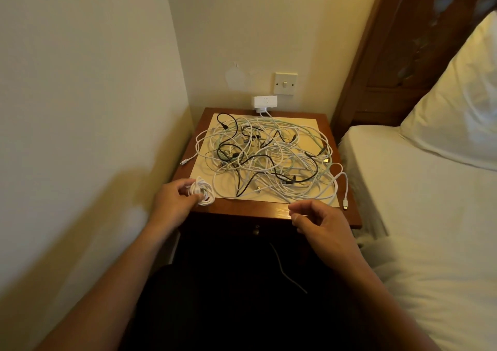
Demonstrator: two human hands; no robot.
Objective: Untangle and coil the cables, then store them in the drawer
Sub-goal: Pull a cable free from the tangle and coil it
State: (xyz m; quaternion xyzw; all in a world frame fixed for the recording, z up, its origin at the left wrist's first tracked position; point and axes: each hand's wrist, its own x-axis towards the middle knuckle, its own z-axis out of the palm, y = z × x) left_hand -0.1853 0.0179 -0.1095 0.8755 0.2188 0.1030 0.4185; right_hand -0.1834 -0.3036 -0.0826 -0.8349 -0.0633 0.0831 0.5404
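Observation:
A tangle of white and black cables (pixel 269 160) covers the top of a small wooden bedside table (pixel 242 209). At the table's front left corner my left hand (pixel 174 197) pinches a small coiled white cable (pixel 205 193) between thumb and fingers. My right hand (pixel 320 221) hovers over the front edge with fingers loosely curled and nothing in it. A drawer knob (pixel 256 229) shows on the dark table front below the top; the drawer looks closed. One white plug end (pixel 345 203) lies at the front right corner.
A wall runs along the left, close to the table. A bed (pixel 430 216) with a white pillow (pixel 457 95) stands on the right. A white charger (pixel 265 103) sits in the wall socket behind the table, under a light switch (pixel 285 83). A thin cable (pixel 285 270) hangs in front.

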